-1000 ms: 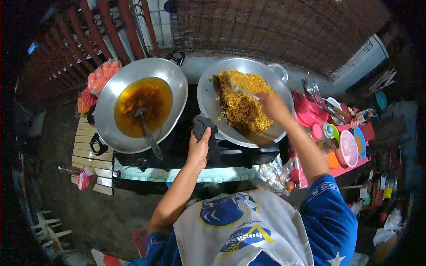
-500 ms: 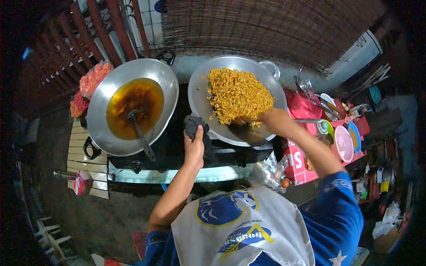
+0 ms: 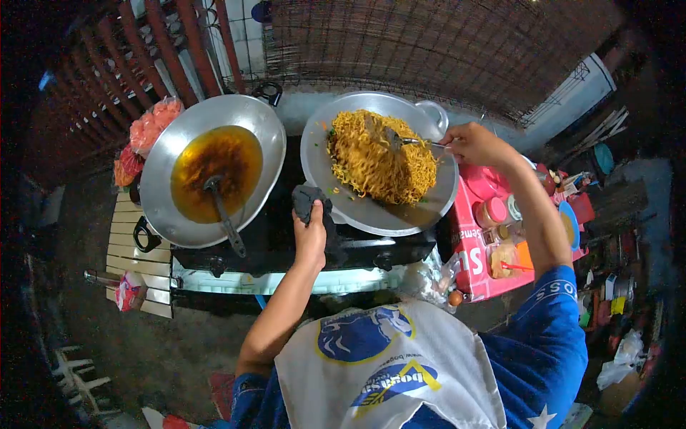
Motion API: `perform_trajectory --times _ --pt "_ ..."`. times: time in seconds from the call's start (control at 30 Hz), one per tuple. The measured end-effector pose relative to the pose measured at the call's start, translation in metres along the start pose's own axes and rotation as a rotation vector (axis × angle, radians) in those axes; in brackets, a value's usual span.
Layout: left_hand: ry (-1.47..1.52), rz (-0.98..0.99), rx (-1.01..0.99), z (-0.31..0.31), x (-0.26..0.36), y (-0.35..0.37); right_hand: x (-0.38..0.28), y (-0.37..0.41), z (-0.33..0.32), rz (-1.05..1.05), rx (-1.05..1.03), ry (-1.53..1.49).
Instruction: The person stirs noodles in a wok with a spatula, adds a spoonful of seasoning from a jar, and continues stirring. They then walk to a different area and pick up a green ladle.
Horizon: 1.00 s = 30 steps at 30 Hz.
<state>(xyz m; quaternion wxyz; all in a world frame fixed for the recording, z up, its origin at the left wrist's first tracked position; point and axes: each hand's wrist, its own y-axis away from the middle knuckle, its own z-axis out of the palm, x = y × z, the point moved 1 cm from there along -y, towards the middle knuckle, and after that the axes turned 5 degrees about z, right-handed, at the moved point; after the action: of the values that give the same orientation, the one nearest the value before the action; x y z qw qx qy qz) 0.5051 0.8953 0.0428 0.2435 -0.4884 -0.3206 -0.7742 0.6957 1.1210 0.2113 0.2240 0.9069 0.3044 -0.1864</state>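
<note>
My left hand (image 3: 309, 239) is closed on a dark cloth (image 3: 309, 202), bunched against the near-left side of the right wok (image 3: 315, 129). Whether a wok handle lies inside the cloth is hidden. At the wok's far right edge, my right hand (image 3: 473, 146) grips a metal spatula (image 3: 423, 142) by its handle. Its blade reaches into the heap of brown fried noodles (image 3: 379, 168), partly covered by them. Some strands are blurred by motion. A little liquid or sauce shows on the wok's lower right side.
Left of the noodles stands another wok (image 3: 158, 179) of brown oil, with a ladle (image 3: 225, 214) resting in it. Both sit on a black stove (image 3: 286, 259). Jars (image 3: 490, 212) and containers crowd a red-covered table (image 3: 466, 250) at right. Orange bags (image 3: 156, 125) hang at left.
My right hand has moved from the wok's near right side up to its far right edge with the spatula. The noodles have shifted and are tumbling. My left hand stays nearly still.
</note>
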Motion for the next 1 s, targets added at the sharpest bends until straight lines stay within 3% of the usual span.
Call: perform_trajectory --times 0.07,0.13,0.27,0.33,0.4,0.5,0.57,0.77,1.0 --pt "0.025 0.020 0.027 0.002 -0.001 0.001 -0.011 0.009 -0.012 -0.012 -0.020 0.049" --pt "0.016 0.013 0.052 0.006 0.003 0.004 -0.021 0.018 -0.018 -0.211 -0.030 0.421" --pt "0.009 0.033 0.107 0.008 0.000 0.005 -0.019 0.032 -0.011 -0.238 -0.112 0.633" --pt "-0.027 0.063 0.129 0.011 -0.006 0.002 -0.018 0.040 0.020 -0.095 -0.218 0.797" --pt "-0.055 0.096 0.153 0.011 -0.007 -0.002 0.000 0.021 0.080 0.078 -0.024 0.801" --pt "-0.134 0.150 0.144 0.011 -0.008 -0.004 0.017 -0.013 0.132 0.059 0.098 0.760" --pt "-0.121 0.053 0.103 0.008 -0.009 -0.006 0.016 -0.021 0.138 0.014 0.325 0.665" --pt "-0.146 0.192 0.146 0.010 -0.009 -0.003 0.003 0.010 0.098 -0.076 0.397 0.716" --pt "-0.197 0.053 0.240 0.010 -0.008 -0.003 -0.020 0.035 0.055 -0.102 0.434 0.801"
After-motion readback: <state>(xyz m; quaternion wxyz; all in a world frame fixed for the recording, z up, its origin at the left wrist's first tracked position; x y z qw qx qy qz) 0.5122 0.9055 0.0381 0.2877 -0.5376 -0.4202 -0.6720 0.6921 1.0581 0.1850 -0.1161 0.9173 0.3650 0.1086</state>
